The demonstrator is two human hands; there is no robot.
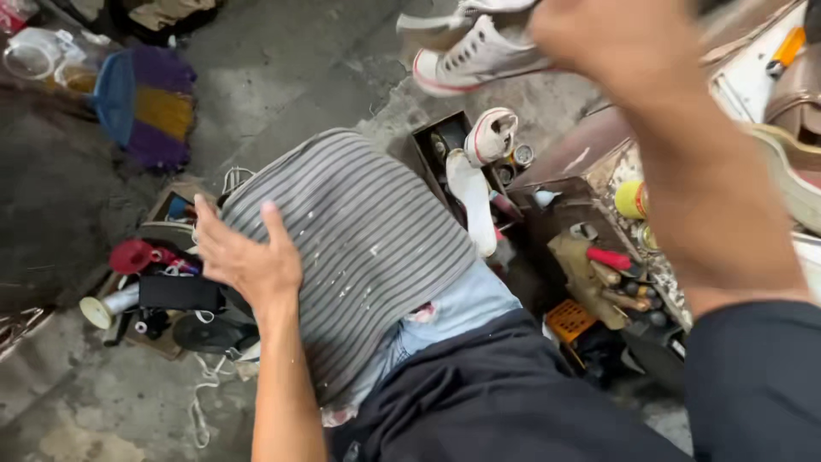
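Resting flat and spread, the left hand [244, 257] lies on the edge of a grey striped cloth [359, 248] draped over the person's lap, fingers apart, thumb pointing up the fabric, palm pressing it down rather than pinching it. The right hand [611, 38] is raised close to the camera, blurred and seen from the back; it looks curled into a loose fist, but whether it grips anything I cannot tell. Judging by this, the step in hand is settling the lap cloth, one hand smoothing while the other is lifted near the white sneakers [475, 56] at the top; a next move would call for the left palm to hold the fabric steady so it does not slip off the knee. Under the cloth show light jeans [462, 304] and a dark garment [513, 393]. Just beyond the knee a white shoe [479, 171] with a red-edged sole stands toe-up beside a dark box [436, 137] of small tins. To the left, on the concrete floor [282, 68], lies a heap of tools, a red spool [132, 255], a black strap [180, 293] and a purple-and-yellow brush [150, 103]. To the right a cluttered counter [599, 141] holds a yellow tin [631, 198] and a red-handled tool [609, 257].
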